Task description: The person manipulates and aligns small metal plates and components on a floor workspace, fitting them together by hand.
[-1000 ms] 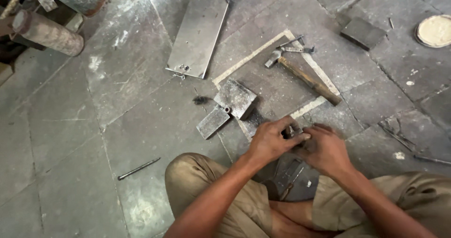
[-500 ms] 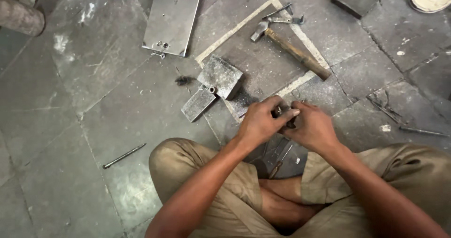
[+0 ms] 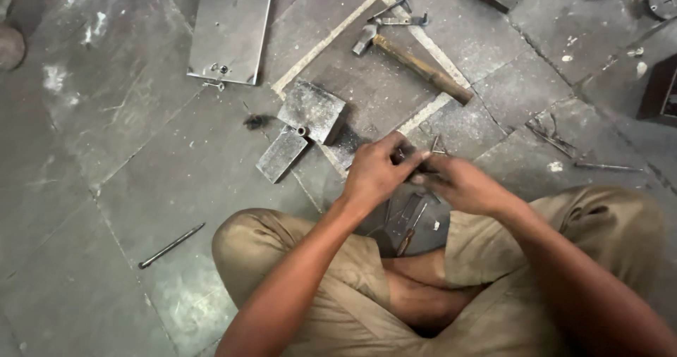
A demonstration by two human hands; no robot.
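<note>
1. Keep both hands together just above the lap: left hand (image 3: 377, 174) curled, fingertips pinched on a small dark metal piece (image 3: 409, 167); right hand (image 3: 462, 184) closed against the same piece from the other side. Exact shape of the piece not discernible.
2. Hold the piece steady with one hand and turn or press with the other; avoid letting it slip toward the knees.
3. Work over the dark round plate (image 3: 416, 223) between the legs, where a thin tool (image 3: 407, 237) lies ready.
4. Note the two grey metal blocks (image 3: 303, 128) just ahead, touching each other.
5. Reach for the hammer (image 3: 416, 61) farther out, lying inside the pale square outline.
6. Mind the loose rod (image 3: 171, 245) to the left and the flat steel sheet (image 3: 233, 26) beyond.
7. Expect a dusty, cracked stone floor (image 3: 106, 152) with scattered scraps.
</note>
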